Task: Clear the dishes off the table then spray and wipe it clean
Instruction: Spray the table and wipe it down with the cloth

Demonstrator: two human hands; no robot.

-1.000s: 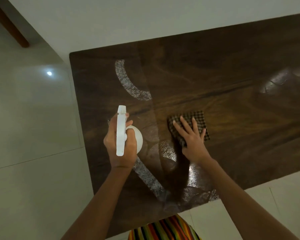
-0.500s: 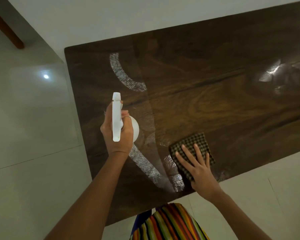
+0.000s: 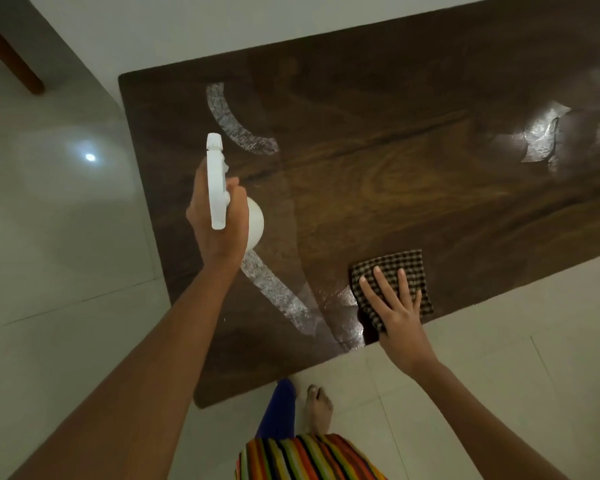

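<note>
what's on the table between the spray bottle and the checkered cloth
No object: in the head view, only wet tabletop with shiny streaks lies between the spray bottle and the cloth.

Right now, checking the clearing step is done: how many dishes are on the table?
0. The visible table holds only the checked cloth under the right hand; the left hand holds the spray bottle above it. The table's far right end is out of frame.

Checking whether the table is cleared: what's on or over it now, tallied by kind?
Dishes: 0
Spray bottle: 1, held in the left hand above the table
Cloth: 1, flat under the right hand
Total: 2
</note>
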